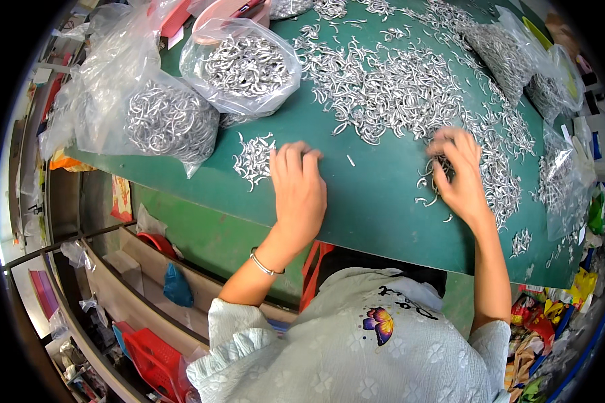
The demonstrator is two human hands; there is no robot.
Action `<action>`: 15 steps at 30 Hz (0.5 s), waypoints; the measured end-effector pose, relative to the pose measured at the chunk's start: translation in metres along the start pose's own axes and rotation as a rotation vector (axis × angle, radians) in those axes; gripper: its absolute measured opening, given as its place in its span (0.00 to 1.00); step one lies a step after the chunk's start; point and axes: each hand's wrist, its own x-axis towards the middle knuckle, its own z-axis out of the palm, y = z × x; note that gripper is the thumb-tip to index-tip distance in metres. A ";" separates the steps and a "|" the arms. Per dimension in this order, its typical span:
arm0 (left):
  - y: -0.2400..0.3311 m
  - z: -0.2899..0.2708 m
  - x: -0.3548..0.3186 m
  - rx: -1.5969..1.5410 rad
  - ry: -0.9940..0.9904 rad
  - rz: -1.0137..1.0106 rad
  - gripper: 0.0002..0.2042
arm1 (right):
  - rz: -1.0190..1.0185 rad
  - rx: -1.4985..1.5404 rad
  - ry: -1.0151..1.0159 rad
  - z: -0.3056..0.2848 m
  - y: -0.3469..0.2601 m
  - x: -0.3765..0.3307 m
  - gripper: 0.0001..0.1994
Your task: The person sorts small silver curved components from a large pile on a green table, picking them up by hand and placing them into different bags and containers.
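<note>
My left hand [298, 190] is over the green table, palm down, its fingers bent forward and a little apart. Its blurred fingertips come close to a small pile of curved silver metal pieces [253, 161]. No piece shows in this hand, though the palm side is hidden. Farther right, my right hand [462, 176] arches over the near edge of a large spread of the same pieces [403, 87]. Thumb and fingers stand apart there, with pieces beneath and beside them; the fingertips are slightly smeared. A single thin piece [350, 160] lies between the hands.
Clear plastic bags of pieces stand at the left [168, 121], back [249, 67] and right [497, 54] of the green table [376, 208]. A pink tub [225, 17] sits behind. Lower left are wooden shelving [154, 282] and a red plastic stool [156, 363]. Colourful packets [538, 312] crowd the lower right.
</note>
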 end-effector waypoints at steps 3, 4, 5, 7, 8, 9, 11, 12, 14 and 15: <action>0.012 0.008 0.030 -0.099 -0.071 0.091 0.25 | -0.066 0.090 0.141 0.015 -0.023 0.050 0.26; 0.022 0.010 0.043 -0.170 -0.072 0.124 0.26 | -0.093 0.052 0.156 0.026 -0.024 0.063 0.29; 0.029 0.014 0.052 -0.240 -0.077 0.149 0.27 | -0.091 0.009 0.143 0.037 -0.022 0.067 0.29; 0.025 0.032 0.061 -0.113 -0.101 0.125 0.28 | -0.091 -0.081 0.120 0.051 -0.018 0.069 0.30; 0.023 0.038 0.062 -0.054 -0.110 0.109 0.29 | -0.109 -0.040 0.137 0.052 -0.017 0.063 0.24; 0.021 0.039 0.062 -0.081 -0.120 0.117 0.28 | -0.153 -0.025 0.088 0.049 -0.014 0.057 0.22; 0.019 0.040 0.060 -0.139 -0.144 0.140 0.26 | -0.234 0.004 -0.009 0.037 -0.009 0.041 0.16; 0.021 0.039 0.058 -0.165 -0.173 0.167 0.24 | -0.255 0.016 0.011 0.031 -0.013 0.034 0.11; 0.026 0.037 0.051 -0.222 -0.228 0.224 0.21 | -0.283 0.016 -0.039 0.022 -0.007 0.016 0.11; 0.027 0.037 0.048 -0.248 -0.251 0.243 0.19 | -0.300 0.017 -0.066 0.017 -0.003 0.007 0.11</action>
